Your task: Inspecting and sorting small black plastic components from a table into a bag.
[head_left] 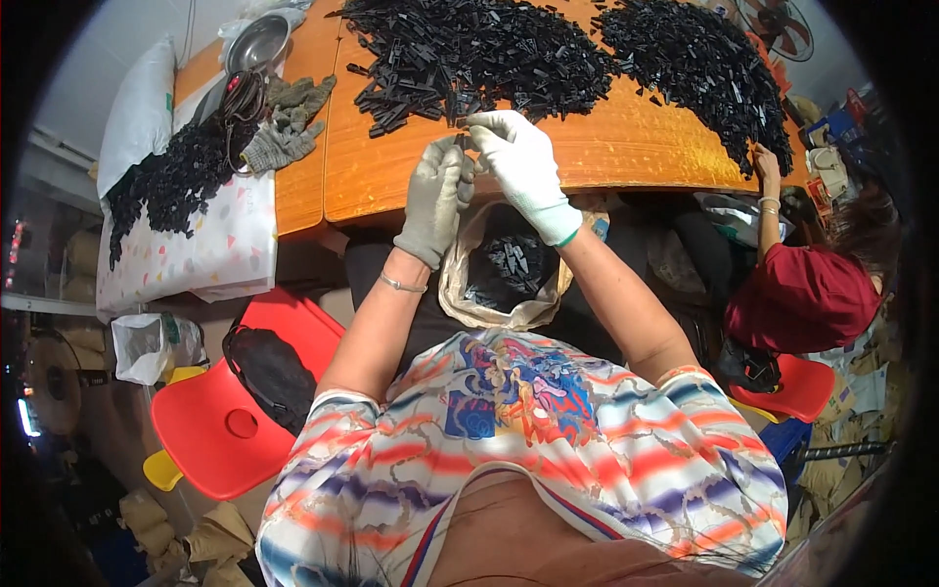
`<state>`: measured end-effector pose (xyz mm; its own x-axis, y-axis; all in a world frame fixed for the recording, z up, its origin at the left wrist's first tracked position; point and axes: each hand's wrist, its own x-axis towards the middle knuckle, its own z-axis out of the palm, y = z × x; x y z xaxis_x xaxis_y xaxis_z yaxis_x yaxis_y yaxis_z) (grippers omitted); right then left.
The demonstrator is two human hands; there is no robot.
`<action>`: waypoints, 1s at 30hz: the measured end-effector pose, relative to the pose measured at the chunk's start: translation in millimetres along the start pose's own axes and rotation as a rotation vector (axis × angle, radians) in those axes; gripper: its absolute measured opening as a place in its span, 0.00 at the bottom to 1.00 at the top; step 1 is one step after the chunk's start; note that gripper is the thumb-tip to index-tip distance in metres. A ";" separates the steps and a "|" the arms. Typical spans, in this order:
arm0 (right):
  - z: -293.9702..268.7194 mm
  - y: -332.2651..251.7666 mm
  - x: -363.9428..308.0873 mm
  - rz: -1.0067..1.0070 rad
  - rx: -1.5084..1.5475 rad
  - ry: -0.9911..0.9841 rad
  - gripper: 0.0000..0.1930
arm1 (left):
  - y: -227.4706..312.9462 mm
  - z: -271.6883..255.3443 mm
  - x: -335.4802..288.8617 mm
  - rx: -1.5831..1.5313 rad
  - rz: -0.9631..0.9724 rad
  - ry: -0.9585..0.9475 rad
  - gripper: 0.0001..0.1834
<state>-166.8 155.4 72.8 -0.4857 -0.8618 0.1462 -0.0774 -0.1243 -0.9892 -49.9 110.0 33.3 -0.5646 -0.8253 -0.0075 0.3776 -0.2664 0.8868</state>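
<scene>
My left hand (434, 199), in a greyish work glove, and my right hand (520, 168), in a whiter glove, meet just over the table's front edge. Their fingers are closed together around a small black plastic part (463, 143), mostly hidden by the fingertips. Beyond them a large pile of black plastic parts (479, 59) covers the back of the orange wooden table (377, 176). Below my hands, at my lap, an open pale sack (454, 298) holds more black parts (511, 262).
A second black pile (699, 73) lies to the right, where a co-worker in a dark red shirt (807, 298) reaches in. At left are grey gloves (284, 137), a metal bowl (257, 44) and more black parts (176, 181). A red chair (220, 430) carries a black bag (274, 377).
</scene>
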 end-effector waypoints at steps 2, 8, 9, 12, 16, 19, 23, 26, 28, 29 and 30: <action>2.1 1.7 0.5 0.018 -0.008 -0.031 0.10 | 0.0 -1.9 -0.8 0.040 0.025 -0.002 0.12; -0.5 10.6 -2.8 0.025 -0.088 -0.076 0.10 | 3.0 6.0 -5.5 0.098 0.002 0.066 0.11; 1.2 9.0 -3.2 -0.003 -0.140 -0.081 0.11 | 3.1 3.8 -6.8 0.111 -0.005 0.066 0.11; -2.1 -1.6 -9.7 -0.050 -0.467 -0.147 0.12 | -4.7 0.0 -5.5 0.183 0.017 0.092 0.10; -6.6 4.7 3.4 -0.312 -0.994 -0.215 0.09 | -15.5 0.2 1.1 0.346 0.115 0.137 0.09; -4.4 8.2 10.5 -0.451 -1.087 -0.261 0.08 | -23.5 -3.8 7.3 0.366 0.148 0.165 0.09; -7.4 21.0 15.7 -0.522 -1.115 -0.377 0.06 | -27.3 -6.8 6.7 0.362 -0.076 0.241 0.12; -7.8 23.0 11.3 -0.448 -1.133 -0.417 0.06 | -21.0 0.7 7.5 0.169 -0.272 0.293 0.13; -10.0 27.5 12.2 -0.416 -1.107 -0.373 0.07 | -21.6 2.6 11.1 0.143 -0.290 0.268 0.12; -11.4 30.3 12.9 -0.388 -1.068 -0.342 0.08 | -21.3 2.7 14.1 0.126 -0.311 0.266 0.12; -11.8 30.0 14.2 -0.382 -1.074 -0.332 0.08 | -20.6 1.5 17.4 0.110 -0.332 0.266 0.12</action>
<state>-186.2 145.2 45.3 -0.0353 -0.9634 0.2657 -0.9360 -0.0613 -0.3466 -68.6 101.9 15.5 -0.4280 -0.8070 -0.4068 0.1191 -0.4966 0.8598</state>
